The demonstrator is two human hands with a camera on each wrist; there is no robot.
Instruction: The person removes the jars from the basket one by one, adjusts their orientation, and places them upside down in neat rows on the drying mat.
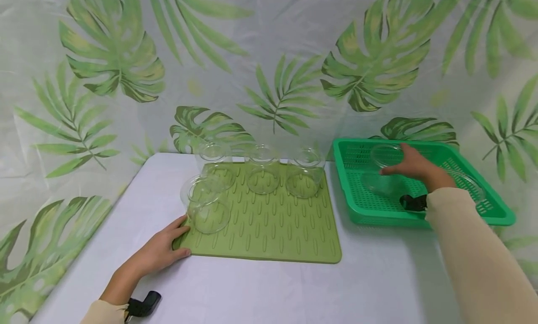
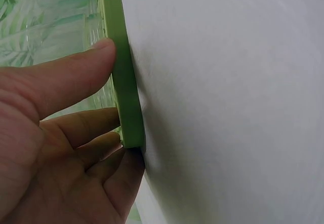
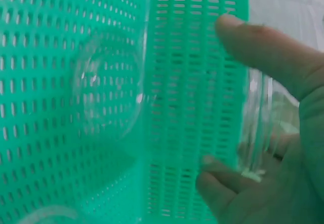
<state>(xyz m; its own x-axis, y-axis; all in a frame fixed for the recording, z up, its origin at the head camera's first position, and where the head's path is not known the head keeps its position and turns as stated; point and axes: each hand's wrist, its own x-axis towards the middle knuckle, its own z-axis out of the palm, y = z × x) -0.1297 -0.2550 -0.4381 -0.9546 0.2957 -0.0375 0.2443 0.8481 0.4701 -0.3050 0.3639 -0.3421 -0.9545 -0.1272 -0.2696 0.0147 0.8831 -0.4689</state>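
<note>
My right hand (image 1: 414, 165) is inside the green basket, thumb and fingers around the sides of a clear cup (image 1: 384, 186). The right wrist view shows this cup (image 3: 109, 89) between thumb and fingers, seen through to the slotted basket wall. My left hand (image 1: 161, 249) rests at the front left corner of a green ribbed mat (image 1: 269, 235). In the left wrist view its thumb lies against the front edge of the mat (image 2: 127, 102) and the fingers reach along the side. A clear cup (image 1: 210, 221) stands on the mat close to these fingers.
Three more clear cups stand in a row along the mat's back edge, the middle one (image 1: 262, 174) among them. Another clear piece (image 1: 470, 184) lies at the right in the basket (image 1: 350, 205). Behind the white table (image 1: 260, 291) hangs a leaf-patterned cloth (image 1: 290, 30).
</note>
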